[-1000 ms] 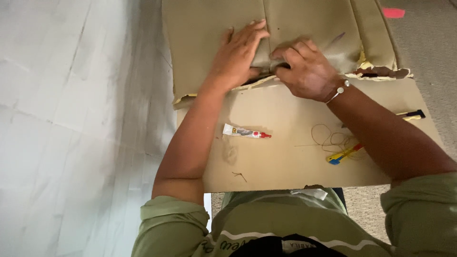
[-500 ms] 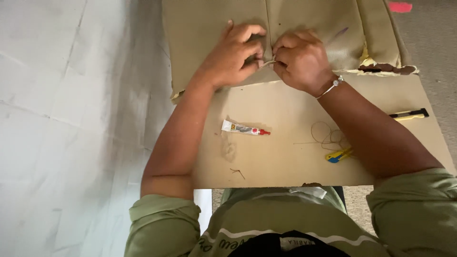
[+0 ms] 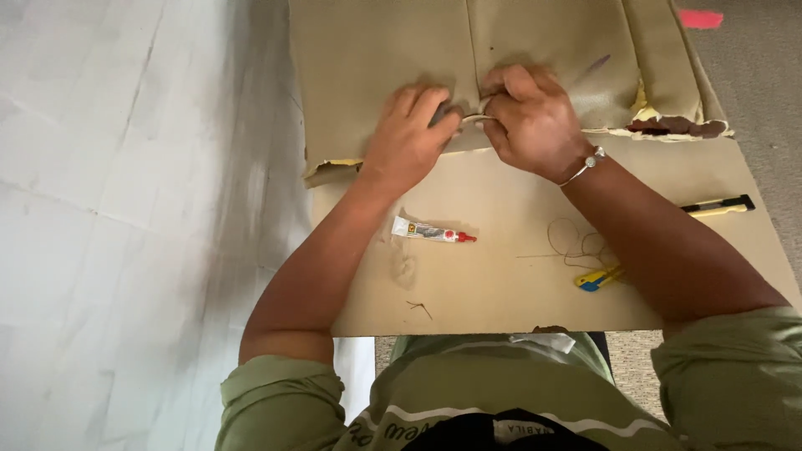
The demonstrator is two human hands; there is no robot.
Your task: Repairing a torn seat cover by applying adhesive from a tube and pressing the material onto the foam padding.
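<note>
Cushion cover (image 3: pixel 518 58), tan and torn, lies flat across the far edge of the cardboard (image 3: pixel 501 276). Both hands pinch at its seam: left hand (image 3: pixel 409 138) bunches the fabric, right hand (image 3: pixel 530 117) grips something small and pale, perhaps a needle, I cannot tell. Glue tube (image 3: pixel 433 230) waits capped nearby. No containers visible.

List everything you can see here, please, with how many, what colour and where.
Tan upholstered cushion cover with torn lower edge: one, tan, top of the board.
Flat brown cardboard board: one, brown, under the arms.
Small white glue tube with red cap: one, mid-board.
Thin loose thread: one tangle, dark, beside the right forearm.
Yellow-and-blue small tool: one, partly hidden by the arm.
Yellow-and-black utility knife: one, right edge.
Pink scrap: one, top right floor.
Left hand, right hand: pinching the cover's seam; silver bracelet on the right wrist.
</note>
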